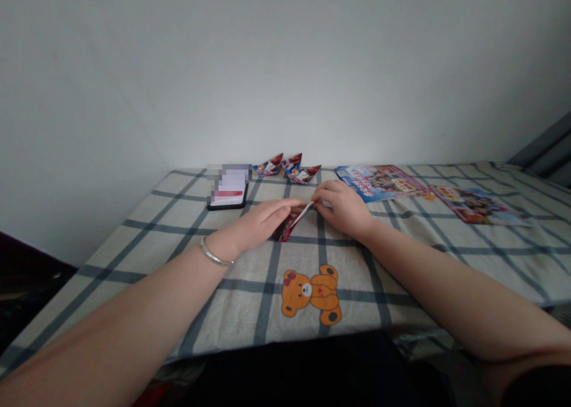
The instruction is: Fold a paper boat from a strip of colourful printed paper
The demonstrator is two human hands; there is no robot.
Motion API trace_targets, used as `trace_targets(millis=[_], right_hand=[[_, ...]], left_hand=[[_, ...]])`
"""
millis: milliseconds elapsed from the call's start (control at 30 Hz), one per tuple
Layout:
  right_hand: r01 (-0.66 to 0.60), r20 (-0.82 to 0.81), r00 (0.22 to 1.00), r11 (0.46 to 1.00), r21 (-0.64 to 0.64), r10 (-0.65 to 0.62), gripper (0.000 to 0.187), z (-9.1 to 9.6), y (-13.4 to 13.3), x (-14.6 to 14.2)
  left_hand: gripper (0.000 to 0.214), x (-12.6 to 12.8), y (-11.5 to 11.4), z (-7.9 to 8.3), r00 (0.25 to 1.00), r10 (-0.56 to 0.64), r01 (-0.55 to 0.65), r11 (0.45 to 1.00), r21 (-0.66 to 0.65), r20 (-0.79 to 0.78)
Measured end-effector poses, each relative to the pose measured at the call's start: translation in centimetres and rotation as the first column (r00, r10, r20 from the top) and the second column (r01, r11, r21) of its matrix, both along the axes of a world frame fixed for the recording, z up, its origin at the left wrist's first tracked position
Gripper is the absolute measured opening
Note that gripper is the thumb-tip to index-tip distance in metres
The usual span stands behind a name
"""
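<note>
paper (295,219), a printed sheet partly folded, lay on the checked cloth (250,264) between our hands, near the middle of the table. our left hand (263,222) lay flat and unclenched, pressing its near edge, while our right hand (341,207) pinched the far corner at the fingertips. we judged a crease was being set in a fold. the next move called for a firm, straight press along the fold line. three paper boats (288,169) stood behind, beside a phone (228,190), with two leaflets (379,181) well to the right.
</note>
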State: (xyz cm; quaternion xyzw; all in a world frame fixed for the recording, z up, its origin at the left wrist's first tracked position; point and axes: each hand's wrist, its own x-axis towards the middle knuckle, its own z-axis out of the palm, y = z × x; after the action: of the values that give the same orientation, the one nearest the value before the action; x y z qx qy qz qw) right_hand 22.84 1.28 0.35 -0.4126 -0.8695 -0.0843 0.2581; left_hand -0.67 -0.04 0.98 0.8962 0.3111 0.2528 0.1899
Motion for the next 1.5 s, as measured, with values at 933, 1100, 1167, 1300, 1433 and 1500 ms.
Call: trace_targets(millis=[933,1100,1167,1300,1433,1500], right_hand=[[-0.221,-0.246,0.956,0.942,-0.254,0.158,0.043,-1.0,0.1,-1.1],[-0.158,-0.310,0.949,0.933,-0.322,0.053,0.019,-0.9,0.4,-0.6],[-0.111,-0.319,0.948,0.940,-0.323,0.003,0.017,-0.7,0.5,-0.2],[-0.013,-0.246,0.969,0.984,-0.179,-0.032,0.010,-0.3,0.3,0.3],[-0.005,-0.113,0.994,0.993,-0.114,-0.008,0.007,-0.3,0.0,0.2],[0.000,-0.061,0.998,0.993,-0.119,-0.007,0.013,-0.5,-0.1,0.1]], left_hand=[[0.007,0.6,0.8,-1.1,0.985,0.028,0.043,0.918,0.395,-0.172],[0.007,0.3,0.7,-0.1,0.909,0.225,-0.013,0.857,0.515,-0.352],[0.009,0.1,0.5,0.2,0.860,0.323,-0.057,0.830,0.555,-0.395],[0.012,-0.1,0.3,0.3,0.810,0.397,-0.084,0.806,0.586,-0.431],[0.015,-0.2,0.7,-0.3,0.851,0.350,-0.104,0.843,0.528,-0.391],[0.026,-0.2,0.9,-0.7,0.890,0.308,-0.113,0.864,0.491,-0.337]])
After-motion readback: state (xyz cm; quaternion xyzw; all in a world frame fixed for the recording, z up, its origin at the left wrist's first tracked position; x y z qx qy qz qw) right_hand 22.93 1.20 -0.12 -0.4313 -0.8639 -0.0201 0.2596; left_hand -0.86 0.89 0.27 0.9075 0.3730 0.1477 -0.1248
